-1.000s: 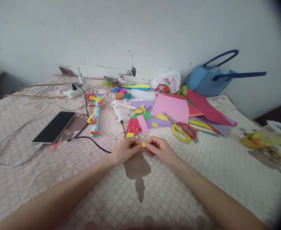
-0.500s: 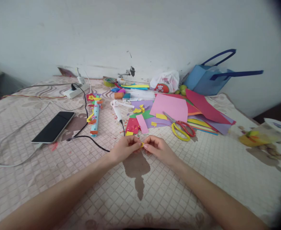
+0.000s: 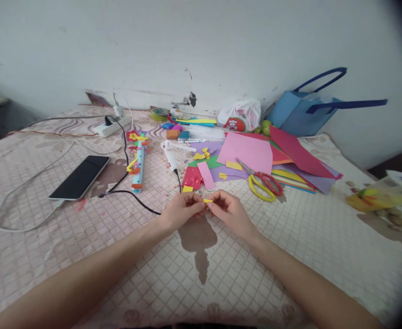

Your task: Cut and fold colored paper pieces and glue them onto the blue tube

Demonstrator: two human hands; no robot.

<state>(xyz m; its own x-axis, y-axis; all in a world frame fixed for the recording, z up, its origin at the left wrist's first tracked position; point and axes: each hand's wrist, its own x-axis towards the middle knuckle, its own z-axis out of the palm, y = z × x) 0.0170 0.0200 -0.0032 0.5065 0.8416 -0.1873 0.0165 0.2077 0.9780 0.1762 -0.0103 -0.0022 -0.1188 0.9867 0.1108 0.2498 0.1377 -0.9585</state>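
Note:
Above the middle of the patterned tablecloth (image 3: 159,278), my left hand (image 3: 184,209) and my right hand (image 3: 228,211) meet fingertip to fingertip. Both are closed in a pinch on a small strip of yellow paper (image 3: 207,200), whose ends are partly hidden by the fingers. Just beyond my left hand lie a yellow paper square (image 3: 187,188), a red paper piece (image 3: 191,177) with small scraps on it, and a pink paper strip (image 3: 206,175). A white glue gun (image 3: 171,157) with a black cord stands behind them.
Scissors (image 3: 261,186) with red and yellow handles lie right of centre, by coloured paper sheets (image 3: 245,151). To the left are a decorated blue paper stick (image 3: 139,167), a phone (image 3: 80,177) on a cable and a power strip (image 3: 111,126). A blue bag (image 3: 298,114) stands behind.
More of the yellow paper strip shows between my fingertips, and my right fingers have shifted slightly on it. The whole view has moved a little, so the table's things appear slightly farther right.

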